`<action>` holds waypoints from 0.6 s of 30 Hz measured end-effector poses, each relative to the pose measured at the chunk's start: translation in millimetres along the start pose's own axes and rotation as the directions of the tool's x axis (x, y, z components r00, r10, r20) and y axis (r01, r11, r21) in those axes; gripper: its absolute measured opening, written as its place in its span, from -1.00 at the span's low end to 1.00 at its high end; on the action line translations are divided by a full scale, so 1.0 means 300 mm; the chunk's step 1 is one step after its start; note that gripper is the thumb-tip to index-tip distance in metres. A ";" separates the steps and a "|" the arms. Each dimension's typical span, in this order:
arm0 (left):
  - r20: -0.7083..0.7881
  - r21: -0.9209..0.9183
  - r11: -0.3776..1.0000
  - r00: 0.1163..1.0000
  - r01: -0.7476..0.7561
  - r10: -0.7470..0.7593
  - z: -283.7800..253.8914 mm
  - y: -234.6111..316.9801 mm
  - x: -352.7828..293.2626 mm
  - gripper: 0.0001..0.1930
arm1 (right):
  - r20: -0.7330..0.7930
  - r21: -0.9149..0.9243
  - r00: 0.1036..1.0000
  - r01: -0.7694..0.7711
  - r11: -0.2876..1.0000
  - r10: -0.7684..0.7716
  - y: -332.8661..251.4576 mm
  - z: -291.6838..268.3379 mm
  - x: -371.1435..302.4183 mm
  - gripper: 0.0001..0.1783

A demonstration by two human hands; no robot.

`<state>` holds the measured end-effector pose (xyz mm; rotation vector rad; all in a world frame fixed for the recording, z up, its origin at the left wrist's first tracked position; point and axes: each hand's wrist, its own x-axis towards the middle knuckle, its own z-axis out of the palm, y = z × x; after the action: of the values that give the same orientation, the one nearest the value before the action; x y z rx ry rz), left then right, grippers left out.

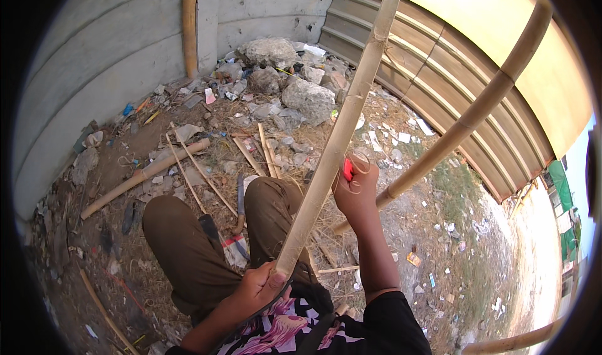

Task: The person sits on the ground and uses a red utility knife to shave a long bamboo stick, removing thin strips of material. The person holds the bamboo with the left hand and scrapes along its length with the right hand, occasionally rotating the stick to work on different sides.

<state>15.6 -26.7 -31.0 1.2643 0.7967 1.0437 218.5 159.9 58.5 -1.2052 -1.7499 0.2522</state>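
A long pale bamboo pole (343, 123) runs slanting from my lap up past the top edge. My left hand (254, 292) is wrapped around its lower end, thumb on top. Partway up, my right hand (359, 189) is closed on a red-handled tool (348, 169) against the pole's right side. The tool's blade or working end is hidden, so its exact kind cannot be told. Thin curled shavings (359, 167) hang by my right fingers. Below the pole are my bent knees in brown trousers (182, 248).
A thicker bamboo pole (458, 132) slants up behind my right forearm. On the littered ground lie a cut bamboo length (144, 178), thin strips (202, 170) and a curved-handled tool (240, 201). Rocks (307, 101) sit by the concrete wall (113, 60); a ribbed panel (451, 73) stands right.
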 end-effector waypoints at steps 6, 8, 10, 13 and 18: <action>0.063 -0.326 0.945 0.998 0.014 0.006 -0.015 0.070 -0.001 -0.67 | 0.132 0.036 0.950 0.279 0.959 -0.282 -0.126 0.048 -0.260 -0.70; 0.099 -0.346 0.937 0.995 0.051 -0.017 -0.015 0.096 0.013 -0.68 | 0.157 0.035 0.930 0.332 0.943 -0.333 -0.152 0.052 -0.296 -0.71; 0.014 -0.333 0.943 1.000 0.008 -0.003 -0.011 0.140 0.016 -0.72 | 0.175 0.023 0.921 0.349 0.937 -0.347 -0.155 0.066 -0.325 -0.73; -0.099 -0.234 0.971 0.995 -0.050 0.027 0.011 0.143 0.013 -0.76 | 0.174 0.090 0.909 0.368 0.925 -0.379 -0.141 0.082 -0.336 -0.73; -0.150 -0.159 0.985 0.988 -0.065 0.041 0.023 0.119 0.002 -0.77 | 0.058 0.032 0.928 0.366 0.930 -0.367 -0.135 0.121 -0.343 -0.71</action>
<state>15.8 -29.0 5.3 1.0834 0.7753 1.2307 170.2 68.7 4.6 -0.8392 -1.9840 0.0850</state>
